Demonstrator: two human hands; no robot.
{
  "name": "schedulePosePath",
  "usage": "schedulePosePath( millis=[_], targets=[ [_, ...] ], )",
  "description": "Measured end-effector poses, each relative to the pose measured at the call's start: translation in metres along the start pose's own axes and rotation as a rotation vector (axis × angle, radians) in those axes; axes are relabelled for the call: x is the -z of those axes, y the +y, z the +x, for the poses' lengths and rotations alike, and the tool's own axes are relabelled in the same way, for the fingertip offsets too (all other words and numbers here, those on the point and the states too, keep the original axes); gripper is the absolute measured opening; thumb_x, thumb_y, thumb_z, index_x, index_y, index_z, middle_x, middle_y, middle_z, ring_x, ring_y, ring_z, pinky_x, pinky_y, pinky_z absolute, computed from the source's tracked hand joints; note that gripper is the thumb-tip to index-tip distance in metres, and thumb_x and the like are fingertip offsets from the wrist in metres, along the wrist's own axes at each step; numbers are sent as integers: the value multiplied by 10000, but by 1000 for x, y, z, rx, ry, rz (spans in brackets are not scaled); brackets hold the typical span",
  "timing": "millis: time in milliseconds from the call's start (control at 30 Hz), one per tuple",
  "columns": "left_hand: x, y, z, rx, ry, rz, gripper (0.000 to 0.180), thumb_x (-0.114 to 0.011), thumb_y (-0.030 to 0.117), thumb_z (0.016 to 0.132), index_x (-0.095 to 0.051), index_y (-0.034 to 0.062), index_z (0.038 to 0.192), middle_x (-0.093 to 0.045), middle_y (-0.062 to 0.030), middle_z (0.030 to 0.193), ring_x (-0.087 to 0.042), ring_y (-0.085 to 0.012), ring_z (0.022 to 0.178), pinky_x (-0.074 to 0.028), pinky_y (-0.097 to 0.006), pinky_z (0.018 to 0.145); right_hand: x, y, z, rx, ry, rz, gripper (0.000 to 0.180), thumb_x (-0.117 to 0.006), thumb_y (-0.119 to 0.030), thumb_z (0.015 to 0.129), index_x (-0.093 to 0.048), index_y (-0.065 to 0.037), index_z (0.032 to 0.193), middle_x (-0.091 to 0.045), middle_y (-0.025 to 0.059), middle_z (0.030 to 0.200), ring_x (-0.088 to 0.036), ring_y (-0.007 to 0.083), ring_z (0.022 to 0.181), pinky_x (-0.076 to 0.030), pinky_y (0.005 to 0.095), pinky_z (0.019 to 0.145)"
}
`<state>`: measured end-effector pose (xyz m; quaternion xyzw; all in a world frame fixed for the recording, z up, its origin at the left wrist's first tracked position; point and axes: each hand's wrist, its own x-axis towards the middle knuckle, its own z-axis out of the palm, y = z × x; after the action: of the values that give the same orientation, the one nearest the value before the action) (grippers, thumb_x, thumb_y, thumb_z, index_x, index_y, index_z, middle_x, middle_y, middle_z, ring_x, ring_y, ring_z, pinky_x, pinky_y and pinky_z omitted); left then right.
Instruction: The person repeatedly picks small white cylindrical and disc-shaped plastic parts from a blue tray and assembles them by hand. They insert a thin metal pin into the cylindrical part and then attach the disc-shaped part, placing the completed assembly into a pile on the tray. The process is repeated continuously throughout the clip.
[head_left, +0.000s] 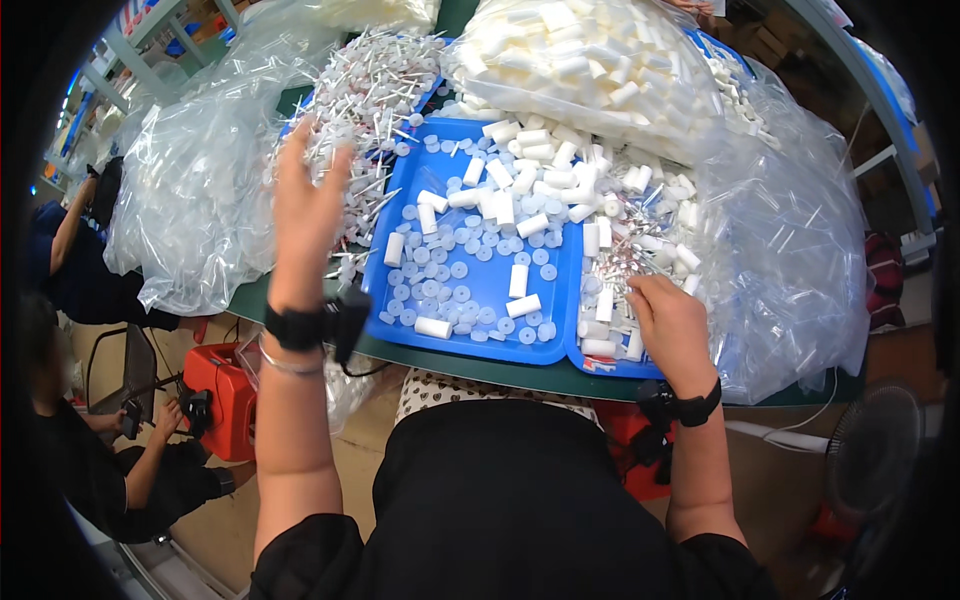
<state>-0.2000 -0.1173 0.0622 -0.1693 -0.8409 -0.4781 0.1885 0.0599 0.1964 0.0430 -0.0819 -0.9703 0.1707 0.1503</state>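
Observation:
My left hand (306,200) is above a heap of thin white plastic sticks (375,85) at the left. Its fingers are spread and slightly blurred, and I see nothing between them. My right hand (675,325) is at the right-hand blue tray, fingertips pinched together at a pile of small shiny metal-and-white pieces (625,250). What the fingertips hold is too small to make out. Between the hands lies a blue tray (480,350) with translucent round discs (430,290) and short white foam-like cylinders (520,280). More white cylinders (605,300) surround the metal pieces.
A large clear bag of white cylinders (590,70) leans over the trays' far side. Clear plastic bags flank them at left (200,190) and right (780,230). The green table edge (470,372) runs before me. Another person's hand (168,415) is at lower left, near a red container (220,400).

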Motion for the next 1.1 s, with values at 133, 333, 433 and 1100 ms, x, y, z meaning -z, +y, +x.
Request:
schedulePosePath(
  millis=[133,333,433,1100],
  targets=[
    [-45,44,-82,-39,-631,-197,264,-641,96,895,-641,66,1157,-670,-81,1092,-620,-167,921,-491,-297,834,-7,1,17,71,5,-94,154,-587,-40,823,-628,-42,971,-617,101,908,-631,311,818,-507,412,670],
    [-67,45,-107,-377,-693,166,308,-664,6,769,-631,7,1075,-614,-136,1117,-552,-337,1025,-467,-392,892,-23,13,31,171,-76,-360,106,-549,-6,755,-581,-40,851,-574,96,868,-595,274,842,-472,396,692],
    [-67,38,-111,-415,-688,281,329,-675,-5,737,-631,8,1063,-595,-131,1117,-547,-332,1016,-466,-396,883,-20,16,26,208,-115,-405,83,-557,-17,752,-572,-45,828,-565,99,842,-586,268,822,-456,380,704],
    [-66,30,-109,-260,-741,178,206,-633,-31,733,-591,12,930,-570,-157,925,-519,-349,920,-455,-425,810,10,19,14,115,31,56,130,-691,-49,743,-616,-48,850,-601,83,795,-578,269,719,-447,377,641]
  ],
)
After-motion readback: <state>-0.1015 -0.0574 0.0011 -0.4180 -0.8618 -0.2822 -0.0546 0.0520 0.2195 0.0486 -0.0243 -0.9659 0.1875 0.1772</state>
